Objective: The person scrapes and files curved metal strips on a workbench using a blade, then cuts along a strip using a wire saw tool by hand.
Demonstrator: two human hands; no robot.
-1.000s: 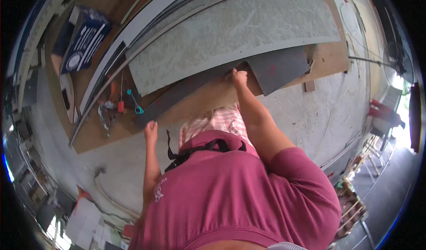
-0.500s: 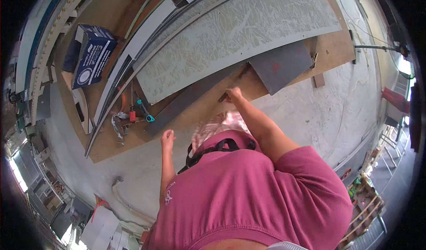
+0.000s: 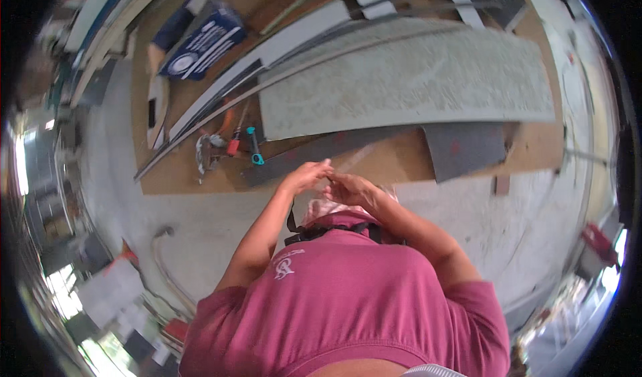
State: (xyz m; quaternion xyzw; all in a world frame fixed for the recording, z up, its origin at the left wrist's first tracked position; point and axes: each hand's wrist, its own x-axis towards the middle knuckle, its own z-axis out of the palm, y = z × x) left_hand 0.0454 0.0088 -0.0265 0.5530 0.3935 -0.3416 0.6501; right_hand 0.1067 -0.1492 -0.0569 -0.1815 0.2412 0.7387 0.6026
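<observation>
My two hands meet above the near edge of the brown board, just in front of my body. The fingers of my left hand (image 3: 307, 176) are stretched out and reach the fingertips of my right hand (image 3: 354, 188). My right hand is closed with bent fingers. A small dark thing shows between the hands, too blurred and covered to name. Beyond them lies a long dark grey strip (image 3: 294, 158) on the board, next to a large pale green-grey panel (image 3: 408, 83). A dark grey sheet piece (image 3: 465, 150) lies to the right.
On the brown board (image 3: 167, 184) at left are a teal-handled tool (image 3: 255, 146), a red-handled tool (image 3: 234, 143) and crumpled silvery material (image 3: 202, 156). A blue carton (image 3: 204, 39) stands farther back. Long thin strips (image 3: 221, 113) run past the panel's left side.
My right hand has drawn back from the dark strip toward my body. My left hand has moved right and forward to meet it. The view has shifted, so the board appears turned.
</observation>
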